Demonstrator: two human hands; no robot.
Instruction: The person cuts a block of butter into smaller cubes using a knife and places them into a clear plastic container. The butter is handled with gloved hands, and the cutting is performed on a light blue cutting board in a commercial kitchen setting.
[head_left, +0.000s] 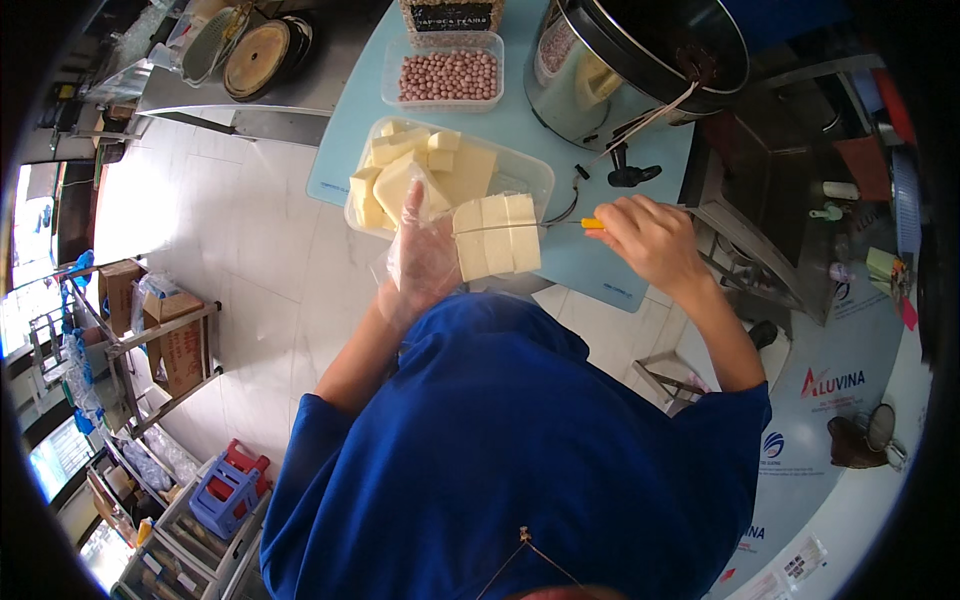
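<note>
A pale cream slab (496, 247), scored or cut into several blocks, rests on my left hand (424, 255), which wears a clear plastic glove. My right hand (646, 238) is closed around the yellow handle of a thin-bladed knife (592, 223); its blade lies across the middle of the slab. Just beyond my left hand, a clear plastic tub (525, 166) holds more pale blocks and pieces (401, 146). Whether the blade has passed right through the slab cannot be told.
The light blue table (592, 270) bears a small tub of pinkish balls (448, 76), a jar (450, 16) and a large metal pot (577, 97) with sticks over its rim. A steel counter (300, 90) stands at the upper left, a shelf rack (161, 330) at the left.
</note>
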